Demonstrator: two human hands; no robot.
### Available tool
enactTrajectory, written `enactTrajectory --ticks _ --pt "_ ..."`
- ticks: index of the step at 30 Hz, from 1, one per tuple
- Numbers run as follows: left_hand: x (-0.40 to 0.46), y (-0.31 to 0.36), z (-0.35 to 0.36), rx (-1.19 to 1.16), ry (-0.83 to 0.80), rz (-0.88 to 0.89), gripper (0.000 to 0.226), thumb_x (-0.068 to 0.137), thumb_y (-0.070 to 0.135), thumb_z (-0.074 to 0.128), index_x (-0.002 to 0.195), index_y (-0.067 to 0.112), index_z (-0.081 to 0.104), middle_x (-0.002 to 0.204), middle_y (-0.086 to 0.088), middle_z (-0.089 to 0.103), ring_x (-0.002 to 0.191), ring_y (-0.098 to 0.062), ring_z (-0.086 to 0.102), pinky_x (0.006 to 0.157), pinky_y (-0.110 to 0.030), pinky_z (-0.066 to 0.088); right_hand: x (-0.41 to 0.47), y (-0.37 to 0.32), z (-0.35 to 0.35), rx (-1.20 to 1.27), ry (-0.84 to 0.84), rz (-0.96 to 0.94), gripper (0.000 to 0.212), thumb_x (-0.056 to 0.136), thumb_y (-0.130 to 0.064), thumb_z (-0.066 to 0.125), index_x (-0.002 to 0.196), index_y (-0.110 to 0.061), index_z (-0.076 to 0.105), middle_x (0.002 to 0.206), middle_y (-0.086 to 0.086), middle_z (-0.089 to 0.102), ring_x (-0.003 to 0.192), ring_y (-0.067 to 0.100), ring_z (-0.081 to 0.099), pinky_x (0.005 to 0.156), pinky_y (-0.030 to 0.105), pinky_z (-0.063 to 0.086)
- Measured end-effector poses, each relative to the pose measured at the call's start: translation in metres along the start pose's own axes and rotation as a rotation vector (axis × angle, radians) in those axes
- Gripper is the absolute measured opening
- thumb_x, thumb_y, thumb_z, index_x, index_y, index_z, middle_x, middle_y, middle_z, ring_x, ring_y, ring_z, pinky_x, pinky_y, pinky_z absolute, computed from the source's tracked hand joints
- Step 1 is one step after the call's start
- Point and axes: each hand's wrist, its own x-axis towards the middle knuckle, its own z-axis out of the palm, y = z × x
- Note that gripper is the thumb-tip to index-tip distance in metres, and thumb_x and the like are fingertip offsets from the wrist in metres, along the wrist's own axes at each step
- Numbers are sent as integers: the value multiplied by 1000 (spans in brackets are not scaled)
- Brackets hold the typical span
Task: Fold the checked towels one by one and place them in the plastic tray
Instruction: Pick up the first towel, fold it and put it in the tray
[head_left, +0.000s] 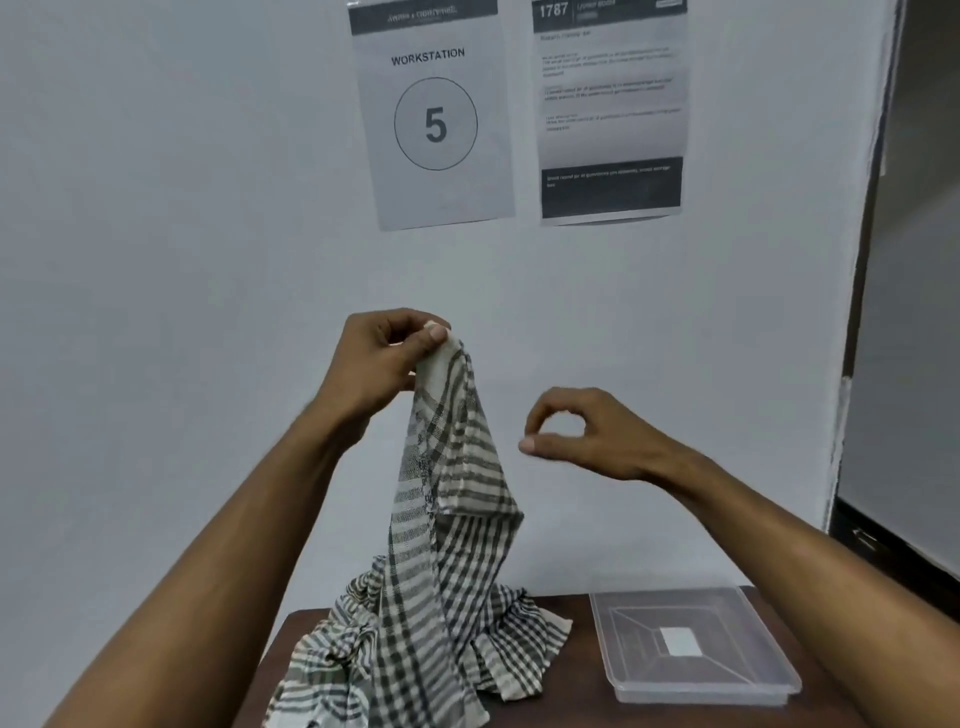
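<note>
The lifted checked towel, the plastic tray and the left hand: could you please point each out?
lifted checked towel (447, 467), head view, hanging middle of the cloth.
plastic tray (774, 670), head view, right rim.
left hand (384, 358), head view, palm, pinching the towel's corner.

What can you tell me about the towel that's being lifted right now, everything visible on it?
The lifted towel is a thin woven cloth, cream with dark checks and stripes. The left hand pinches one plain cream corner between thumb and fingers and holds it high, so the cloth hangs down in a narrow drape, unfolded and creased. Its lower end merges into the crumpled pile of checked towels on the brown table; where one cloth ends is unclear. The right hand is near it, not touching.
</note>
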Motion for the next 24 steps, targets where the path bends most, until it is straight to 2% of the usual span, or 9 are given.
enactTrajectory --ticks 3,6,9,11,13,16,19,20,24 --pt "-1 0 6 35 22 30 8 90 15 67 86 11 73 82 -1 71 73 -10 63 61 -28 53 2 -27 17 126 245 -51 39 77 -56 68 92 -22 59 97 -14 63 99 2 57 86 23 43" --pt "-1 1 11 74 14 67 7 88 16 68 86 13 75 81 3 73 77 -11 66 67 -33 55 9 -50 33 62 338 -16 42 72 -65 61 92 -29 49 93 -13 61 92 8 59 77 31 49" --pt "1 -2 10 86 39 63 8 88 16 69 82 19 75 80 2 73 80 -14 67 71 -38 57 19 -54 33 -202 290 95 25 79 -43 63 88 -29 45 81 -10 59 74 13 56 58 30 40" --pt "2 -6 3 77 79 29 10 87 17 69 79 20 75 82 0 73 81 -16 66 71 -40 58 21 -44 27 -321 226 161 11 83 -30 59 81 -26 49 73 -9 57 65 13 52 53 25 31" --pt "0 -11 -7 76 110 -10 10 89 16 68 82 18 74 83 -2 72 79 -14 65 63 -34 57 19 -32 14 -277 193 195 15 84 -24 61 71 -25 54 65 -8 56 59 10 49 54 23 33" --pt "-3 -16 -19 10 147 -70 9 92 15 64 91 10 72 87 -5 71 78 -13 66 56 -24 55 18 -24 -17 -23 272 128 22 82 -22 72 61 -23 63 58 -4 59 58 11 51 60 34 42" --pt "-3 -17 -26 -118 204 -113 15 93 17 63 99 6 71 90 -8 71 79 -15 67 61 -25 57 20 -36 -42 235 303 101 12 85 -18 71 79 -9 73 79 16 71 74 20 62 76 49 55" --pt "-3 -16 -25 -155 218 -112 17 93 17 63 101 5 71 89 -8 70 77 -15 67 62 -25 57 22 -41 -48 243 301 89 11 87 -17 69 82 -7 73 83 16 72 77 20 64 80 49 55" --pt "-3 -10 -17 -205 246 -57 10 93 17 63 94 9 70 82 -4 70 70 -13 67 62 -27 57 30 -51 -62 241 437 9 11 90 -15 66 82 -10 72 79 5 72 76 15 68 73 39 60"
